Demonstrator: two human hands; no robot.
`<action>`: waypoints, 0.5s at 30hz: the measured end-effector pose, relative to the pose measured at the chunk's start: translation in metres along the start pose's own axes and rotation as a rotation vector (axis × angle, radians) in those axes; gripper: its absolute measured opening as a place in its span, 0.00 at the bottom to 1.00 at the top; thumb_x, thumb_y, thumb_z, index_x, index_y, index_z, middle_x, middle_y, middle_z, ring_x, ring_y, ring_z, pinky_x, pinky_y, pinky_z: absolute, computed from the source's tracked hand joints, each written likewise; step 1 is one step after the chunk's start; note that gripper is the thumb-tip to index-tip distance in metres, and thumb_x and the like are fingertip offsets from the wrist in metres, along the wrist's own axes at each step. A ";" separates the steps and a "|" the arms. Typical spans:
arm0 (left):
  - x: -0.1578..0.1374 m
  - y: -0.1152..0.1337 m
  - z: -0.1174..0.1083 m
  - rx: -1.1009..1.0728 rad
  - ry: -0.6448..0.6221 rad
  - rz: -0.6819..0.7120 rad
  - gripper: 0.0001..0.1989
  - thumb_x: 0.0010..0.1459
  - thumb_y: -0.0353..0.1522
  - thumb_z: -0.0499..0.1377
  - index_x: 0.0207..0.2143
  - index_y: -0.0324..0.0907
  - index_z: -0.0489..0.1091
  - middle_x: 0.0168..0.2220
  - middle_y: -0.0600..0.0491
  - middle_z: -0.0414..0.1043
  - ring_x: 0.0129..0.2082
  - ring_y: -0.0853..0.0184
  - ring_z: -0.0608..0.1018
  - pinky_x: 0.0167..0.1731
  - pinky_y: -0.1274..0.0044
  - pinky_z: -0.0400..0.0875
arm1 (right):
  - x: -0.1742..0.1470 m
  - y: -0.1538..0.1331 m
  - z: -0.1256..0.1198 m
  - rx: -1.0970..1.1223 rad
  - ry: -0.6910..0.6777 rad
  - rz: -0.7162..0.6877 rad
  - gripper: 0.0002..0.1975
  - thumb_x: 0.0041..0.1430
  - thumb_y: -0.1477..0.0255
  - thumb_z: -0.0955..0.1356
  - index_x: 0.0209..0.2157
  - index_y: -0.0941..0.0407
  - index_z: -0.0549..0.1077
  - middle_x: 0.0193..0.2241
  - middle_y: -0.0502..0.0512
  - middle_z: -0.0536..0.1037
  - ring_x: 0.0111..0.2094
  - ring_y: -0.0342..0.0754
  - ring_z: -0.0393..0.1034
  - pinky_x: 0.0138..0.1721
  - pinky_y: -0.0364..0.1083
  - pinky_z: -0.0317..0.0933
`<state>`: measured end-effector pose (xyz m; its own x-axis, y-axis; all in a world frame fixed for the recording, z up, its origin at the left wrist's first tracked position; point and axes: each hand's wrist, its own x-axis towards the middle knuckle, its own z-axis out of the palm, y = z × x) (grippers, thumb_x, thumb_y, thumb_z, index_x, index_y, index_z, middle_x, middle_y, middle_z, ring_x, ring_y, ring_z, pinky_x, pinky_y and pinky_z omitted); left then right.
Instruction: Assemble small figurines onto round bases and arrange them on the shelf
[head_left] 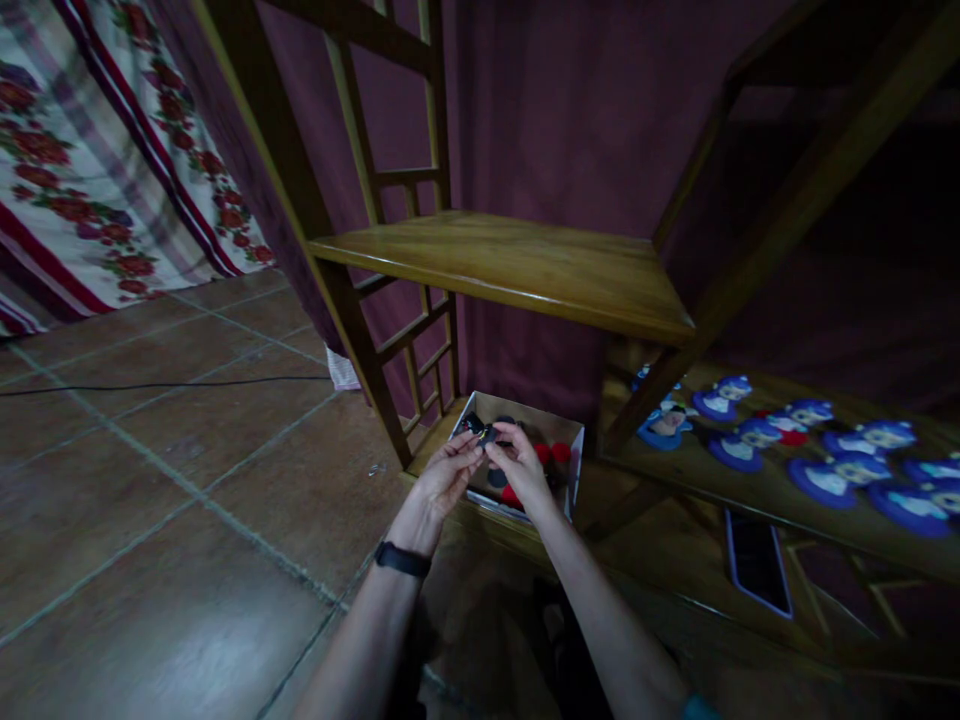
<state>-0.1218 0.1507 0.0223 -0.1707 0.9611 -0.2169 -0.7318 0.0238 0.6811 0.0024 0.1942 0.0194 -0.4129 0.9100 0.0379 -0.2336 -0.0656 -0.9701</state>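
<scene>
Between the fingertips of both hands is a small black figurine (475, 427) with bits of yellow and white on it. My left hand (448, 468), with a dark band on the wrist, pinches it from the left. From the right, my right hand (519, 462) grips its darker end with thumb and fingers. Both hands hover over a shallow open cardboard box (577, 470) with white sides. Inside the box lie red pieces (559, 453) and dark round pieces, partly hidden by my hands and wrists.
The box sits on the low board of a wooden shelf unit, beneath a bare wooden shelf (495, 262). At the right stand several blue-and-white figurines (750, 440) on round bases. A phone (757, 562) lies below them. A black cable (165, 386) crosses the tiled floor.
</scene>
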 end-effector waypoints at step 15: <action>0.001 -0.003 0.002 -0.001 0.007 0.004 0.13 0.46 0.16 0.59 0.35 0.35 0.74 0.34 0.48 0.76 0.35 0.70 0.77 0.43 0.78 0.69 | 0.003 0.002 -0.002 -0.058 0.044 -0.022 0.21 0.46 0.65 0.70 0.44 0.52 0.68 0.37 0.51 0.71 0.31 0.42 0.66 0.29 0.40 0.65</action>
<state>-0.1185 0.1521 0.0221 -0.1782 0.9592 -0.2197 -0.7321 0.0200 0.6809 0.0028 0.1976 0.0170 -0.3685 0.9283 0.0502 -0.1907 -0.0226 -0.9814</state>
